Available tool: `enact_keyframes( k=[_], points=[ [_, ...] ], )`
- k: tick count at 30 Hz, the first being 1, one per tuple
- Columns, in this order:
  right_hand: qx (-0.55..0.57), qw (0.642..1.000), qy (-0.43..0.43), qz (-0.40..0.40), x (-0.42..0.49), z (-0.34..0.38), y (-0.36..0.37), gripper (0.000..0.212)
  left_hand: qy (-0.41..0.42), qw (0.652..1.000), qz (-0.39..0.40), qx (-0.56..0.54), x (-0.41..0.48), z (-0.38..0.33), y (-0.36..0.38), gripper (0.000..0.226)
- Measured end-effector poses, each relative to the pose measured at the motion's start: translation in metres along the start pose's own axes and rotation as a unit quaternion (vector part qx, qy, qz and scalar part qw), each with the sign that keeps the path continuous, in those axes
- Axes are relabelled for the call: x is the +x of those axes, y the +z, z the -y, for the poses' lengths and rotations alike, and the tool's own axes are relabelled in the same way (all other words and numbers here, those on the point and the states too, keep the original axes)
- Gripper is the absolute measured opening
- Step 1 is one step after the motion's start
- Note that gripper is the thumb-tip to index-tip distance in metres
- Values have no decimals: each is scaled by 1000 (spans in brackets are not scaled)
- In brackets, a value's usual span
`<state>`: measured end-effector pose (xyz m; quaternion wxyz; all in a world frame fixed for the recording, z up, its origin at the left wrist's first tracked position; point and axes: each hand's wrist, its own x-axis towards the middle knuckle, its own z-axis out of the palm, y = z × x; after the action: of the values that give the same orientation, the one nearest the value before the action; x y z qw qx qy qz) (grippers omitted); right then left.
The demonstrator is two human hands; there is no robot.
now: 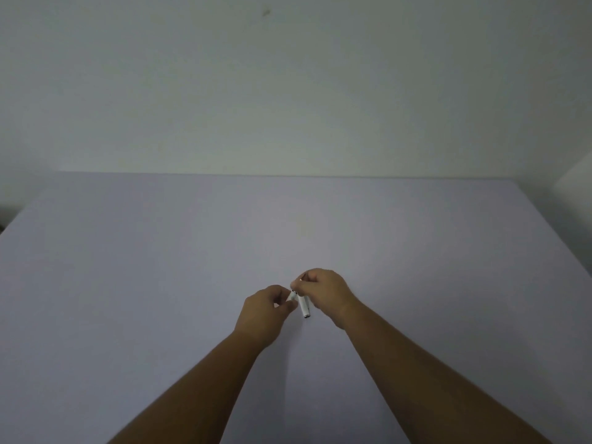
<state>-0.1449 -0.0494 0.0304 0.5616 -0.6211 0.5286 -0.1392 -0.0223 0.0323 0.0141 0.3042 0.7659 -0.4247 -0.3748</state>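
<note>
Over the middle of the tabletop [160,283], somewhat toward its near edge, the right hand [323,293] curls its fingers round the upper part of a white tube [305,307], whose free end slants toward the near edge. The left hand [266,310] pinches a small white piece [292,296] just beside the tube's upper end; whether they touch is unclear. Best, I judge, to steady the tube and work the piece straight along its axis, without bending.
</note>
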Motion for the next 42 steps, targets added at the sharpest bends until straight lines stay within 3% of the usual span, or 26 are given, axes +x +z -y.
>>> enact_keyframes(
  k=[2, 4, 7, 11, 13, 15, 18, 20, 22, 24, 26, 28, 34, 42],
  points=[
    [32, 999, 1, -7, 4, 0, -6, 17, -3, 1000, 5, -13, 2, 1, 1, 13],
    [45, 997, 2, -66, 12, -3, -15, 17, -11, 1000, 5, -22, 5, 3, 1, 10],
    [-156, 980, 2, -127, 27, -15, -24, 18, -19, 999, 5, -34, 8, 6, -1, 13],
    [-411, 910, -6, -60, 36, -35, -12, 22, -19, 999, 4, -41, 10, 10, -1, 17],
    [-471, 879, -36, -58, 39, -46, -5, 23, -21, 999, 4, -41, 11, 12, -1, 17],
    [-480, 873, -50, -72, 40, -52, 0, 20, -23, 999, 4, -44, 12, 15, -1, 17],
    [-456, 886, -34, -80, 41, -52, 4, 21, -25, 999, 8, -39, 12, 17, -1, 17],
    [-386, 916, -14, -107, 41, -42, 2, 23, -25, 999, 8, -37, 13, 17, -1, 20],
    [-224, 963, -2, -148, 41, -30, -1, 20, -25, 999, 8, -28, 13, 16, -1, 21],
    [-32, 986, -2, -163, 36, -13, -3, 17, -19, 1000, 6, -20, 10, 12, -3, 21],
    [118, 983, 1, -142, 36, 0, -5, 11, -18, 1000, 6, -13, 11, 11, -3, 22],
    [193, 973, -7, -131, 32, 9, -5, 9, -15, 1000, 4, -9, 11, 8, -4, 22],
    [186, 976, -5, -116, 20, 15, -8, 18, -4, 1000, -2, -14, 5, 0, -5, 21],
    [127, 989, -21, -78, 6, 15, -6, 15, -1, 999, -14, -32, -1, -13, -9, 26]
  ],
)
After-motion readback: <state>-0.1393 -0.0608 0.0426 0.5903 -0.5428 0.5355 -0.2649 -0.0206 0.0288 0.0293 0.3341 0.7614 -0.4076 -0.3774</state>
